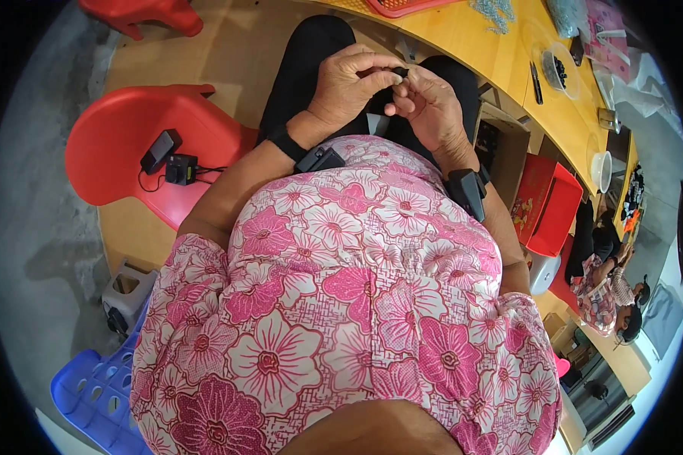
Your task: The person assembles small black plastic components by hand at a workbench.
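Observation:
My left hand (347, 85) is closed in a pinch, thumb and forefinger on a small black piece (401, 73) too small to make out in kind. My right hand (430, 110) meets it from the other side, its thumb and forefinger also closed on the piece, the other fingers curled below. Both hands are held together above my lap, over black trousers (311, 53). Each wrist wears a black strap with a box-like device on it.
A yellow table (501, 57) runs along the far right, bearing a clear tub (577, 83) of small black pieces, a black pen-like tool (536, 82) and an empty-looking bowl (601, 171). At left, a red chair (106, 144) holds black adapters (180, 168). Another person (596, 292) sits far right.

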The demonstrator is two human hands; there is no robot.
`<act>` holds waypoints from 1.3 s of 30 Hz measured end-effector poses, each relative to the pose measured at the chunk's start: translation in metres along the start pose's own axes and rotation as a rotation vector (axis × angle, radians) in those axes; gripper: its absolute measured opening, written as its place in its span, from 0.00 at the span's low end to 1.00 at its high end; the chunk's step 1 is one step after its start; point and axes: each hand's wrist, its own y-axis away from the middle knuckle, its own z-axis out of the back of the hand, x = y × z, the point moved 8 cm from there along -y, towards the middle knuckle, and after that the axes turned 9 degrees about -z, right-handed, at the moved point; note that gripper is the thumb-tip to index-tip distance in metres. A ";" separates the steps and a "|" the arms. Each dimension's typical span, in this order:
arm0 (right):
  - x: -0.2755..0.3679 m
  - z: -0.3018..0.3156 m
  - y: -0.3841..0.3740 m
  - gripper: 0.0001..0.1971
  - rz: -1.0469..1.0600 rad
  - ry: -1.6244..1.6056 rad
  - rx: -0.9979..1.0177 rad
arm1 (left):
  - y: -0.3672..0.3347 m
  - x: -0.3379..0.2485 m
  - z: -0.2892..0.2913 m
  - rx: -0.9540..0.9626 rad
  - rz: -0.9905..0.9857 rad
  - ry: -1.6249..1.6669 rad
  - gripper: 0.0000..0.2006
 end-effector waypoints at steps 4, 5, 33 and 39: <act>0.000 0.000 0.001 0.12 -0.030 -0.011 -0.008 | -0.001 -0.003 0.002 -0.005 0.012 -0.041 0.08; 0.000 0.000 0.000 0.12 -0.032 0.005 -0.004 | -0.001 -0.003 0.003 -0.013 0.011 -0.054 0.09; 0.009 0.014 -0.002 0.07 0.224 0.004 -0.200 | 0.009 0.022 -0.010 -0.003 0.279 0.372 0.08; 0.001 0.014 -0.004 0.08 0.185 -0.067 -0.137 | 0.011 0.020 -0.009 0.015 0.301 0.354 0.08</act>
